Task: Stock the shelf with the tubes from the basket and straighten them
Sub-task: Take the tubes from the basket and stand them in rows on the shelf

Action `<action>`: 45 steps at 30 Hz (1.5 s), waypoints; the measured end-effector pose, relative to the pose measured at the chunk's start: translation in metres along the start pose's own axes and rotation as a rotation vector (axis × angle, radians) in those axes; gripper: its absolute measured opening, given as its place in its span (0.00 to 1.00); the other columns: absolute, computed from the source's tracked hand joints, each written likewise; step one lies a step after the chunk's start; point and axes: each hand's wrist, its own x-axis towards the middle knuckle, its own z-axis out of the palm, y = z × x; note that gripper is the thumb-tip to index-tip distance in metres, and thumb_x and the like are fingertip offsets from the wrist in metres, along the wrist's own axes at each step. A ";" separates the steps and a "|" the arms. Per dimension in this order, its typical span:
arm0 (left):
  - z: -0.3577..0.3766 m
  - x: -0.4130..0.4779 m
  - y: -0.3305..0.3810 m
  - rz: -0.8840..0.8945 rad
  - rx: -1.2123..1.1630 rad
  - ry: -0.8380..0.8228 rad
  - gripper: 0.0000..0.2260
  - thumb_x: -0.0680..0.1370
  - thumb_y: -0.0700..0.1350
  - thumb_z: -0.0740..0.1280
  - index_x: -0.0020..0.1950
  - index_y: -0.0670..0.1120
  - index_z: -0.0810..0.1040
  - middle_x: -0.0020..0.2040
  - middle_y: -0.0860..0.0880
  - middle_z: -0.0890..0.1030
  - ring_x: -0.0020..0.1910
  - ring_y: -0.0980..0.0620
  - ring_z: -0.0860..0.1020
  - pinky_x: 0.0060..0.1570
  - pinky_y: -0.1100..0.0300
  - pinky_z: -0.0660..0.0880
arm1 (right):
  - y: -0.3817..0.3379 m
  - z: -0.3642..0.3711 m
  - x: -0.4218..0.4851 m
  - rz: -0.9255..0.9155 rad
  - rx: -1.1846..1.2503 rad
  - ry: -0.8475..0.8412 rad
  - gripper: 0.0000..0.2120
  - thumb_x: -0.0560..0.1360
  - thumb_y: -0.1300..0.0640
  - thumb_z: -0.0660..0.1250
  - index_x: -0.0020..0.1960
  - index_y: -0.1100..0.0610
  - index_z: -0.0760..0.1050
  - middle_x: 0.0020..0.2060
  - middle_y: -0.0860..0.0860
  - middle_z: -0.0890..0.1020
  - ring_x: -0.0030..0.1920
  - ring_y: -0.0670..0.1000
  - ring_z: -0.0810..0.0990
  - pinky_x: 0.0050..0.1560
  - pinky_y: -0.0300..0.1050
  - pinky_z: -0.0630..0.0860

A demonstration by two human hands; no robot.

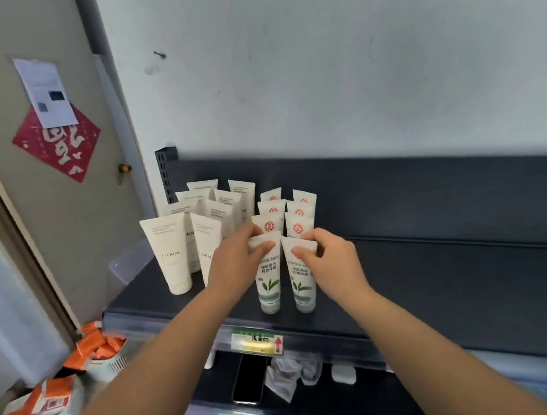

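Counted on the dark shelf (437, 275): eight leaf-print tubes (298, 226) in two files of four, caps down. About eight cream FLORAL tubes (165, 253) bunched at 9 o'clock of them, the back ones overlapping too much for a sure count. Two hands in view.

Left front tube (268, 287) pinched at its crimped top between thumb and fingers of the left hand (234, 263). Right front tube (303, 287) pinched the same way by the right hand (331, 260). Both upright near the shelf's front edge, just beside each other, directly under the fingertips, with forearms reaching in from 7 and 5 o'clock. Other six leaf-print tubes lined up at 12 o'clock of the hands, the nearest pair partly hidden behind the knuckles. One FLORAL tube half covered by the left wrist.

Around:
- At 6 o'clock, a price label (256, 341) on the shelf rail.
- On the lower shelf, a dark phone (249, 378), a crumpled grey cloth (290, 376) and a small white case (343, 374).
- At 8 o'clock, orange packets (96, 347) heaped in a white basket (110, 365).
- At 10 o'clock, a door (78, 224) bearing a red diamond paper (58, 143) and a white notice (45, 91).
- Just off the shelf's left end, a clear plastic tub (128, 259).
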 end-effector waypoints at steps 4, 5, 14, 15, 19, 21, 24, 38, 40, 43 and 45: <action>0.008 0.013 -0.003 0.011 0.044 0.004 0.11 0.76 0.55 0.69 0.51 0.53 0.71 0.44 0.55 0.81 0.41 0.52 0.79 0.42 0.50 0.78 | 0.008 0.002 0.008 0.019 -0.071 -0.032 0.11 0.75 0.55 0.71 0.55 0.49 0.73 0.45 0.45 0.81 0.44 0.41 0.80 0.39 0.34 0.75; 0.008 0.016 -0.005 0.019 0.052 0.004 0.11 0.76 0.55 0.69 0.50 0.52 0.70 0.44 0.54 0.81 0.41 0.52 0.79 0.42 0.49 0.78 | 0.010 0.003 0.009 0.019 -0.106 -0.048 0.14 0.75 0.55 0.71 0.56 0.49 0.70 0.46 0.46 0.81 0.45 0.43 0.80 0.40 0.37 0.76; 0.010 0.035 -0.017 0.057 0.122 0.004 0.11 0.76 0.55 0.69 0.46 0.52 0.69 0.42 0.53 0.81 0.41 0.51 0.78 0.40 0.53 0.76 | 0.021 0.035 0.013 -0.022 -0.207 0.039 0.21 0.76 0.52 0.69 0.63 0.46 0.62 0.54 0.49 0.80 0.52 0.50 0.80 0.47 0.50 0.80; 0.011 0.035 -0.018 0.052 0.118 -0.003 0.11 0.76 0.55 0.69 0.47 0.52 0.69 0.43 0.54 0.80 0.41 0.51 0.78 0.39 0.53 0.75 | 0.023 0.039 0.012 -0.027 -0.196 0.062 0.21 0.76 0.52 0.69 0.64 0.46 0.62 0.54 0.49 0.80 0.51 0.49 0.80 0.47 0.50 0.80; 0.013 0.035 -0.021 0.051 0.101 -0.012 0.12 0.76 0.55 0.68 0.48 0.50 0.69 0.43 0.53 0.80 0.41 0.50 0.78 0.41 0.52 0.76 | 0.025 0.042 0.014 -0.037 -0.242 0.093 0.21 0.76 0.51 0.68 0.64 0.46 0.61 0.54 0.49 0.80 0.51 0.50 0.79 0.47 0.50 0.80; 0.012 0.035 -0.022 0.050 0.085 -0.011 0.12 0.76 0.55 0.68 0.49 0.50 0.69 0.44 0.52 0.80 0.42 0.49 0.78 0.42 0.51 0.76 | 0.024 0.041 0.017 -0.038 -0.260 0.079 0.21 0.77 0.51 0.68 0.64 0.47 0.61 0.54 0.49 0.80 0.51 0.51 0.79 0.47 0.50 0.80; 0.012 0.035 -0.024 0.042 0.055 -0.009 0.12 0.76 0.55 0.68 0.50 0.50 0.70 0.45 0.53 0.80 0.43 0.50 0.78 0.42 0.53 0.75 | 0.021 0.040 0.018 -0.025 -0.286 0.043 0.21 0.76 0.51 0.68 0.64 0.49 0.62 0.54 0.50 0.80 0.51 0.51 0.80 0.46 0.49 0.80; 0.002 0.022 -0.011 0.048 -0.026 -0.084 0.28 0.72 0.51 0.74 0.68 0.50 0.65 0.61 0.52 0.74 0.57 0.53 0.75 0.55 0.55 0.76 | 0.009 0.009 0.015 -0.036 -0.370 -0.075 0.28 0.76 0.48 0.67 0.71 0.45 0.58 0.58 0.48 0.78 0.53 0.48 0.78 0.50 0.49 0.79; -0.006 0.013 -0.007 0.058 0.020 -0.038 0.29 0.72 0.50 0.74 0.69 0.49 0.65 0.63 0.51 0.73 0.61 0.52 0.73 0.61 0.54 0.74 | 0.001 0.000 0.015 -0.095 -0.406 -0.064 0.28 0.77 0.47 0.64 0.73 0.47 0.58 0.64 0.48 0.74 0.59 0.50 0.77 0.55 0.49 0.77; -0.021 -0.008 -0.002 0.060 0.123 -0.003 0.29 0.74 0.51 0.71 0.72 0.48 0.64 0.67 0.50 0.71 0.65 0.51 0.71 0.64 0.57 0.69 | -0.008 -0.009 0.010 -0.216 -0.457 -0.047 0.25 0.79 0.48 0.61 0.74 0.50 0.61 0.69 0.47 0.70 0.64 0.51 0.73 0.59 0.48 0.74; -0.032 -0.025 -0.001 0.037 0.212 -0.001 0.29 0.76 0.52 0.69 0.73 0.47 0.62 0.70 0.48 0.69 0.67 0.49 0.69 0.65 0.55 0.67 | -0.013 -0.008 0.003 -0.297 -0.486 -0.059 0.24 0.80 0.50 0.60 0.74 0.51 0.61 0.73 0.47 0.66 0.71 0.50 0.68 0.66 0.46 0.69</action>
